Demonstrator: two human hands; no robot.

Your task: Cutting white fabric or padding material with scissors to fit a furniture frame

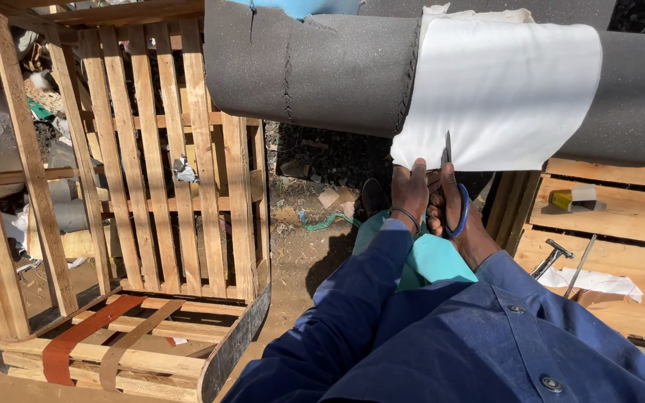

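Observation:
A sheet of white fabric [502,89] hangs over a thick slab of grey foam [315,67] in front of me. My left hand [410,190] pinches the fabric's lower edge. My right hand [453,213] grips blue-handled scissors [449,175], whose blades point up into that same edge beside my left fingers. Both arms wear dark blue sleeves, and a band circles my left wrist.
A bare wooden chair frame [113,186] with brown webbing straps [76,343] stands on the dirt at left. At right, a wooden pallet [606,261] carries a hammer [550,257], a thin metal rod, a scrap of white cloth [595,281] and a small yellow box [561,198].

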